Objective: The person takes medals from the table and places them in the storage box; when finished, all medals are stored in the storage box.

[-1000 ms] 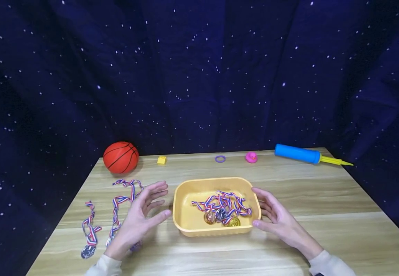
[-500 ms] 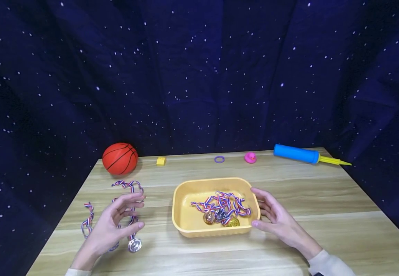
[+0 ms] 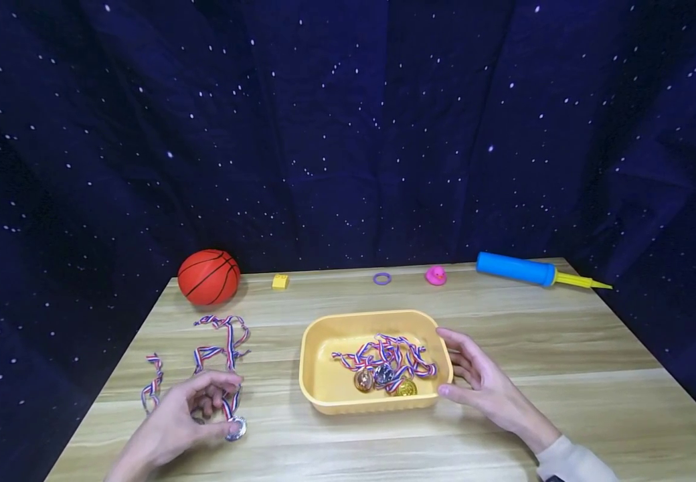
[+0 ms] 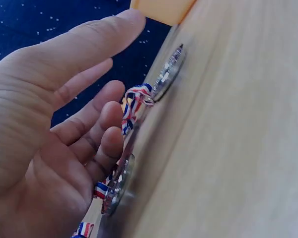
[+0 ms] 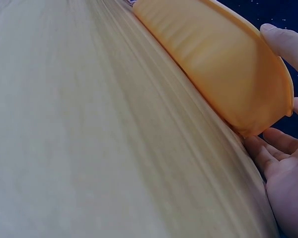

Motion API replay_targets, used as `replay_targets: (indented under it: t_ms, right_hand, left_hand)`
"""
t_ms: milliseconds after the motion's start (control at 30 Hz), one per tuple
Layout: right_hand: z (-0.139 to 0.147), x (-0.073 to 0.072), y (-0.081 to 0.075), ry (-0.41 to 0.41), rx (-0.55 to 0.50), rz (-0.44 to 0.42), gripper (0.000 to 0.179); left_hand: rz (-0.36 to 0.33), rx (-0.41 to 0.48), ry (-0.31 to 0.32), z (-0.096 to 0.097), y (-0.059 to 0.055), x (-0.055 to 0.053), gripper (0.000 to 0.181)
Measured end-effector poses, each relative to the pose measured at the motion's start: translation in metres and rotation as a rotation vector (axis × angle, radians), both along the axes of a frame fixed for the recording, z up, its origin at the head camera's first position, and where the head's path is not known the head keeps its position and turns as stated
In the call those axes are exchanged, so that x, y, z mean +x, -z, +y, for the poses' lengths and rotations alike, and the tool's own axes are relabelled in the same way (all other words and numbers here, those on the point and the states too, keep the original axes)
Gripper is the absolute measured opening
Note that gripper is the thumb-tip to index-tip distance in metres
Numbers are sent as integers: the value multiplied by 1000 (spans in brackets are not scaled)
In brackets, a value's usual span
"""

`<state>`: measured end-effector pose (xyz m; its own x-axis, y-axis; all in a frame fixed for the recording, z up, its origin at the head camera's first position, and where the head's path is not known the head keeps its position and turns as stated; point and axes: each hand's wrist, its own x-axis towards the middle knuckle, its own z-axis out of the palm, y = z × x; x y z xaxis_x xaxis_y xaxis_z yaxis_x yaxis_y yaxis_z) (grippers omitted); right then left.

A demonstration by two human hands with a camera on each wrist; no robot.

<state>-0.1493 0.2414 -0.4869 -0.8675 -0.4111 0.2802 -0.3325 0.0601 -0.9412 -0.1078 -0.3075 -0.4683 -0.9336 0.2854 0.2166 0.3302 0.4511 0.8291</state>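
In the head view my left hand [image 3: 179,412], fingers loosely bent, is over the ribboned medals at the left. Its thumb tip overlaps a silver medal [image 3: 237,428] there. The left wrist view shows a gap between thumb and fingers, with medals [image 4: 169,72] lying beyond the fingertips. Other medals at the left are partly hidden behind this hand; a striped ribbon [image 3: 152,388] shows beside it. My right hand [image 3: 485,388] rests against the right end of a yellow plastic basin [image 3: 324,385], thumb at its rim. Inside lie bronze [image 3: 363,381], silver [image 3: 383,374] and gold [image 3: 407,387] medals with tangled ribbons.
Along the table's back edge are a small basketball [image 3: 209,277], a yellow toy block [image 3: 280,282], a purple ring [image 3: 381,278], a pink rubber duck [image 3: 436,275] and a blue hand pump [image 3: 516,268] with a yellow nozzle. Behind hangs a starry dark curtain [image 3: 348,134].
My left hand has moved from beside the basin leftward and down toward the medals, and its fingers have bent more. The right hand stays at the basin.
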Motion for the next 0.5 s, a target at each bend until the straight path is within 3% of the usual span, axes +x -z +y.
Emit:
replay_targets:
  t_ms: [133, 333, 500]
  right_hand:
    - [0, 0, 0, -1, 0, -5, 86]
    - [-1, 0, 0, -4, -3, -6, 85]
    - [0, 0, 0, -7, -7, 0, 85]
  left_hand:
    - [6, -61, 18, -3, 5, 0, 62]
    - [105, -130, 84, -6, 8, -1, 54]
    - [147, -195, 91, -7, 7, -2, 45]
